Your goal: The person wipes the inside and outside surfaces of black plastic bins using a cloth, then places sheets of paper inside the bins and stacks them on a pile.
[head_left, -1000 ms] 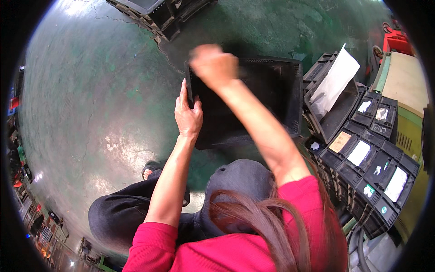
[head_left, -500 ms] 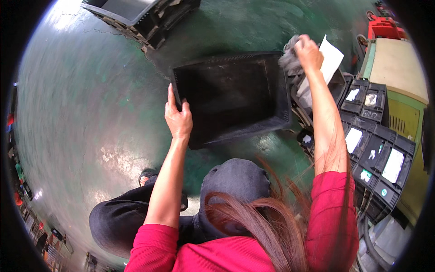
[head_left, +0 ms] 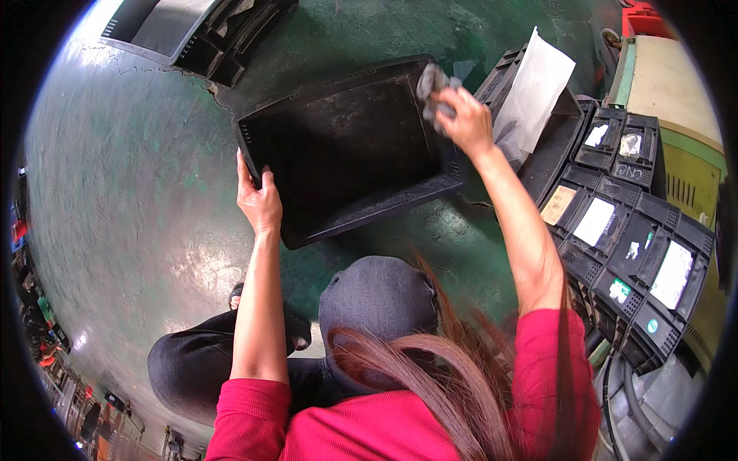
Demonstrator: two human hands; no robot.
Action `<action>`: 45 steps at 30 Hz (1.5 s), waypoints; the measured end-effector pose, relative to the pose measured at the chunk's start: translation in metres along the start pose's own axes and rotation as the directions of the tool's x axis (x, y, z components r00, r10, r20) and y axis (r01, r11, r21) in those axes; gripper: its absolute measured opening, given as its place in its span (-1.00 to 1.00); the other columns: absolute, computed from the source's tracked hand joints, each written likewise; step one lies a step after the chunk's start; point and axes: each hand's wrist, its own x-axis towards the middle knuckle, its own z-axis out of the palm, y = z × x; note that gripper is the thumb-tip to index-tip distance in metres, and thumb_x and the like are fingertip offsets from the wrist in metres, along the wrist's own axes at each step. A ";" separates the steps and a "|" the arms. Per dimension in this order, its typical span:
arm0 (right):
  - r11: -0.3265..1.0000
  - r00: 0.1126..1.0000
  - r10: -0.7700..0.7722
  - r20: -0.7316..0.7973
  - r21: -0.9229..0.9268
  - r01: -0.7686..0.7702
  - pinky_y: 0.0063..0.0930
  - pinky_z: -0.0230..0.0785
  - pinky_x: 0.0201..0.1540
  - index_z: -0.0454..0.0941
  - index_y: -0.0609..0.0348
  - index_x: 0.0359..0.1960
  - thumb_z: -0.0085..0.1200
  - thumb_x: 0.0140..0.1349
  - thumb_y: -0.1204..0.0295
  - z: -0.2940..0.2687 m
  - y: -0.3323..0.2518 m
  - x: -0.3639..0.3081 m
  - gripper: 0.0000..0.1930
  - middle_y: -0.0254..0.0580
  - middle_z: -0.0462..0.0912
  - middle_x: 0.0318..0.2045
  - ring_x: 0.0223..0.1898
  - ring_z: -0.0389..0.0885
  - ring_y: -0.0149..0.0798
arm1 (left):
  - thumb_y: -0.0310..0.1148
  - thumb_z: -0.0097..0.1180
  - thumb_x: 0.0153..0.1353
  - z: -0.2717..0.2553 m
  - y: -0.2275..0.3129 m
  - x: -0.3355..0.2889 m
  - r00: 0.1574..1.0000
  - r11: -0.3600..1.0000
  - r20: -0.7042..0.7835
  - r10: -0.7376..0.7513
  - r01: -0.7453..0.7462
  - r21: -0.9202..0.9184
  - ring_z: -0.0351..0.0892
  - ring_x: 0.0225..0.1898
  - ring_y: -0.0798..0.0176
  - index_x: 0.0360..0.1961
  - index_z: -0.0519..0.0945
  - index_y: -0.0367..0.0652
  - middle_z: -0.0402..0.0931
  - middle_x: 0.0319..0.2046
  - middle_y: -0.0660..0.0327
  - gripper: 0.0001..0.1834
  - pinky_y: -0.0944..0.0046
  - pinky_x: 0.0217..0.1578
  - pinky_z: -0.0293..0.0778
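A large black plastic crate (head_left: pixel 346 146) stands tilted on the green floor in front of me, its open side facing me. My left hand (head_left: pixel 257 201) grips its left rim. My right hand (head_left: pixel 463 117) is closed around a crumpled grey rag (head_left: pixel 432 83) and presses it against the crate's upper right inner wall. A dark cap and long reddish hair fill the lower middle of the view, with red sleeves on both arms.
A stack of black crates (head_left: pixel 623 238) with white and tan labels stands at the right. One open crate (head_left: pixel 557 146) holds a white sheet (head_left: pixel 534 84). More black crates (head_left: pixel 192 38) lie at the top left. A beige and green machine (head_left: pixel 676 100) stands at the far right.
My right hand with the rag has come back from the crate's far right edge to its upper right inner wall. The crate has shifted left and upward in view; the left hand kept its grip.
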 end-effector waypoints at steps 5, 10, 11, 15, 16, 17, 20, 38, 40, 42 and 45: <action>0.980 0.981 0.192 0.033 0.037 -0.193 -0.23 0.45 -0.42 0.49 -0.01 -0.34 0.24 -0.17 0.45 -0.026 -0.030 -0.106 -0.72 -0.22 0.52 -0.43 -0.42 0.57 -0.04 | -0.44 0.08 0.10 0.001 -0.008 -0.001 0.998 0.999 -0.040 0.042 -0.042 -0.014 0.54 -0.24 0.36 0.24 0.28 0.00 0.58 -0.21 0.16 -0.39 0.37 -0.16 0.41; 0.925 0.922 0.380 -0.074 0.056 -0.377 -0.27 0.46 -0.37 0.52 0.05 -0.28 0.15 -0.12 0.52 -0.009 -0.095 -0.131 -0.72 -0.17 0.55 -0.41 -0.38 0.58 -0.05 | -0.37 0.09 0.12 0.000 -0.002 -0.002 1.000 0.999 -0.019 0.012 -0.011 0.039 0.51 -0.31 0.41 0.25 0.26 0.09 0.59 -0.28 0.20 -0.37 0.38 -0.21 0.41; 0.941 0.943 0.330 -0.043 0.095 -0.325 -0.28 0.47 -0.39 0.52 0.03 -0.26 0.17 -0.12 0.50 0.002 -0.121 -0.134 -0.70 -0.20 0.54 -0.41 -0.41 0.58 -0.07 | -0.37 0.09 0.12 0.001 -0.006 -0.002 0.999 0.999 -0.026 0.020 -0.019 0.026 0.51 -0.33 0.41 0.25 0.26 0.09 0.59 -0.30 0.19 -0.37 0.38 -0.21 0.41; 0.970 0.986 0.162 0.047 0.178 -0.167 -0.35 0.50 -0.49 0.51 -0.03 -0.23 0.26 -0.18 0.40 0.041 -0.200 -0.128 -0.62 -0.26 0.49 -0.41 -0.52 0.59 -0.16 | -0.39 0.08 0.11 0.001 -0.004 -0.004 0.999 0.997 -0.022 0.036 -0.035 0.075 0.53 -0.31 0.38 0.25 0.26 0.06 0.59 -0.27 0.19 -0.37 0.35 -0.19 0.42; 0.974 0.992 0.100 0.075 0.196 -0.113 -0.36 0.50 -0.51 0.50 -0.04 -0.22 0.28 -0.20 0.38 0.043 -0.208 -0.127 -0.60 -0.27 0.47 -0.42 -0.53 0.59 -0.18 | -0.39 0.07 0.10 0.001 -0.009 -0.001 0.995 0.994 -0.041 0.094 -0.091 0.064 0.53 -0.29 0.37 0.25 0.27 0.04 0.59 -0.25 0.18 -0.37 0.34 -0.17 0.41; 0.974 0.992 0.008 0.127 0.224 -0.037 -0.37 0.50 -0.52 0.49 -0.05 -0.23 0.29 -0.22 0.38 0.044 -0.213 -0.123 -0.59 -0.27 0.46 -0.43 -0.53 0.58 -0.17 | -0.40 0.07 0.10 0.003 -0.009 0.001 0.987 0.988 -0.062 0.151 -0.149 0.044 0.54 -0.27 0.36 0.25 0.27 0.03 0.59 -0.22 0.17 -0.38 0.34 -0.16 0.41; 0.960 0.949 -0.140 0.282 0.274 0.060 -0.26 0.51 -0.46 0.44 0.02 -0.29 0.20 -0.12 0.32 0.035 -0.213 -0.095 -0.68 -0.12 0.53 -0.39 -0.49 0.62 -0.10 | -0.43 0.07 0.09 0.004 -0.010 -0.002 0.981 0.982 -0.056 0.187 -0.188 -0.011 0.55 -0.16 0.32 0.23 0.30 0.02 0.56 -0.11 0.13 -0.39 0.34 -0.09 0.40; 0.978 0.639 0.038 0.768 0.104 -0.183 -0.08 0.46 -0.21 0.59 0.18 -0.41 0.01 -0.04 0.18 0.075 -0.225 -0.069 -0.69 0.07 0.61 -0.37 -0.26 0.58 0.11 | -0.40 0.11 0.06 -0.001 0.007 -0.026 0.929 0.928 -0.055 0.366 -0.359 0.104 0.53 -0.26 -0.06 0.23 0.26 0.24 0.50 -0.29 0.03 -0.33 0.09 -0.23 0.46; 0.969 0.574 0.119 0.810 0.030 -0.244 -0.07 0.45 -0.24 0.55 0.10 -0.36 0.03 -0.05 0.16 0.061 -0.204 -0.073 -0.69 0.02 0.61 -0.39 -0.28 0.58 0.07 | -0.40 0.11 0.06 -0.004 0.001 -0.023 0.913 0.915 -0.083 0.399 -0.390 0.105 0.53 -0.26 -0.06 0.23 0.26 0.24 0.50 -0.30 0.03 -0.33 0.09 -0.23 0.46; 0.971 0.596 0.234 0.768 -0.155 -0.182 -0.10 0.48 -0.24 0.60 -0.01 -0.34 0.00 -0.05 0.19 0.040 -0.139 -0.086 -0.72 -0.05 0.63 -0.38 -0.29 0.62 -0.02 | -0.40 0.10 0.09 -0.006 0.014 -0.019 0.978 0.977 0.029 0.205 -0.207 0.058 0.48 -0.01 -0.03 0.22 0.29 0.08 0.48 -0.04 -0.01 -0.39 0.14 -0.02 0.38; 0.889 0.489 0.420 0.765 -0.455 -0.052 -0.18 0.48 -0.18 0.65 0.12 -0.36 0.04 -0.07 0.26 0.003 -0.072 -0.082 -0.72 0.00 0.64 -0.31 -0.23 0.64 -0.04 | -0.37 0.11 0.04 0.004 0.011 -0.008 0.974 0.962 0.044 0.223 -0.227 0.150 0.53 -0.27 -0.08 0.24 0.25 0.27 0.51 -0.32 -0.02 -0.32 0.03 -0.21 0.44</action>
